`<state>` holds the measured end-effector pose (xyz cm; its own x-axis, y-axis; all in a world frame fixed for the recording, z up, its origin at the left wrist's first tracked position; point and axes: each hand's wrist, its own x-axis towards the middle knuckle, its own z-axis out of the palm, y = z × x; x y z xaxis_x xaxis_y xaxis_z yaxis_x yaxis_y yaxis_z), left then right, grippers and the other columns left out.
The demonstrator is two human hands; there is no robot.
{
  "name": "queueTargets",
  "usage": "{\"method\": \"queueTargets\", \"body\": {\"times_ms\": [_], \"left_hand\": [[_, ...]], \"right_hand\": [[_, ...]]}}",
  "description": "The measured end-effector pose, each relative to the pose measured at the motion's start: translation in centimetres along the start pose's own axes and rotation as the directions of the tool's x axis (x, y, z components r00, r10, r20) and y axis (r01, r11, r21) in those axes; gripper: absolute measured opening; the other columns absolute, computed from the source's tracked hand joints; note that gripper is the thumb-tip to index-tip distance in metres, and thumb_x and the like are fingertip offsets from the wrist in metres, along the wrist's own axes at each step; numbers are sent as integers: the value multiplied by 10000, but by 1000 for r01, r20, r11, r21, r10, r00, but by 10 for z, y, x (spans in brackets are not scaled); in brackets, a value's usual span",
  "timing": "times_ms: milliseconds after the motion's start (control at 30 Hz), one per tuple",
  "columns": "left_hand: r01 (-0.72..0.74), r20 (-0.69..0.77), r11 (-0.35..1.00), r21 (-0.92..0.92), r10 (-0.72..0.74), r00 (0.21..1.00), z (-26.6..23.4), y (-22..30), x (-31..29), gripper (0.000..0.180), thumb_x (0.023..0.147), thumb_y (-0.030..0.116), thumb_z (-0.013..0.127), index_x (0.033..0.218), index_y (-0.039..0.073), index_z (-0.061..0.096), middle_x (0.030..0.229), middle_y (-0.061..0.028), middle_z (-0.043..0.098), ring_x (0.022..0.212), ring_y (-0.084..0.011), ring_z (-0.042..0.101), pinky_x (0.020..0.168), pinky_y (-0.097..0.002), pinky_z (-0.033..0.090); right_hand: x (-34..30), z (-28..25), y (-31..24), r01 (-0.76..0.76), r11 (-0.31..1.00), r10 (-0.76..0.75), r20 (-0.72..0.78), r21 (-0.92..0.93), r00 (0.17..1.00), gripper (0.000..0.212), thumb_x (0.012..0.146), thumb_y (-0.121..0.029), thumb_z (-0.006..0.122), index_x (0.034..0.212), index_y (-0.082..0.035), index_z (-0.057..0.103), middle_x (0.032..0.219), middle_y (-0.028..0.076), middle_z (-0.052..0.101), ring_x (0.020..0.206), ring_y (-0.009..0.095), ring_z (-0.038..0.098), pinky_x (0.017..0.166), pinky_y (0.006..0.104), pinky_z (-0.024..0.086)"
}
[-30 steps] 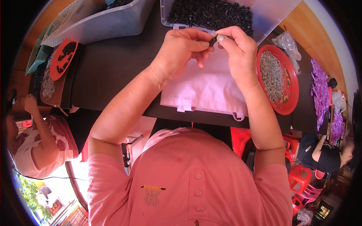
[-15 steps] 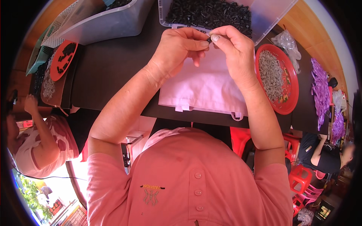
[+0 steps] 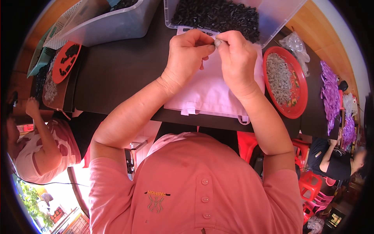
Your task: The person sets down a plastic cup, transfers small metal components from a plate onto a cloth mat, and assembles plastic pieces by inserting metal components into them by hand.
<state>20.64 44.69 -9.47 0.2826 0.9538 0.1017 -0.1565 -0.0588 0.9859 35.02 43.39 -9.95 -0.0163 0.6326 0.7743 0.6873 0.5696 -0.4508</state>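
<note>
Over a pink cloth bag (image 3: 206,87), my left hand (image 3: 189,52) and my right hand (image 3: 237,56) meet, both closed in a pinch with thumbs and forefingertips nearly touching. The small black part seen between them a moment ago is now mostly hidden by the fingertips. I cannot make out what the right fingertips hold. Just beyond the hands stands a clear plastic bin (image 3: 269,31) with a heap of small black cylindrical parts (image 3: 218,17). Several of these lie in a row at the bag's far edge.
On the right, a red tray (image 3: 300,91) holds many small silvery pieces (image 3: 279,78), with a crumpled clear bag (image 3: 296,48) and purple strips (image 3: 330,93) past it. Another bin (image 3: 113,29) stands at far left, near a red plate (image 3: 62,74) of black parts. People sit on both sides.
My hands have drawn slightly nearer to me. My right hand has turned, its fingers curling over more, and the black part between the fingertips has gone out of sight.
</note>
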Motion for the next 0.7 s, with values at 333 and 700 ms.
{"method": "queueTargets", "body": {"times_ms": [333,700], "left_hand": [[121,47,978,-168,-115,992,-10,-2,8,107,859,11,635,944,-54,646,802,-94,650,660,-152,604,531,-273,475],[164,120,949,-268,-136,983,-15,-4,13,152,884,30,614,1000,-66,638,919,-119,661,777,-196,643,727,-314,537]], "right_hand": [[8,-13,5,-327,883,232,292,337,928,202,770,-10,660,971,-18,633,787,88,644,705,191,629,627,297,498],[2,2,4,111,991,-104,82,-79,991,333,634,-31,705,944,-83,596,796,54,583,701,230,621,606,341,501]]}}
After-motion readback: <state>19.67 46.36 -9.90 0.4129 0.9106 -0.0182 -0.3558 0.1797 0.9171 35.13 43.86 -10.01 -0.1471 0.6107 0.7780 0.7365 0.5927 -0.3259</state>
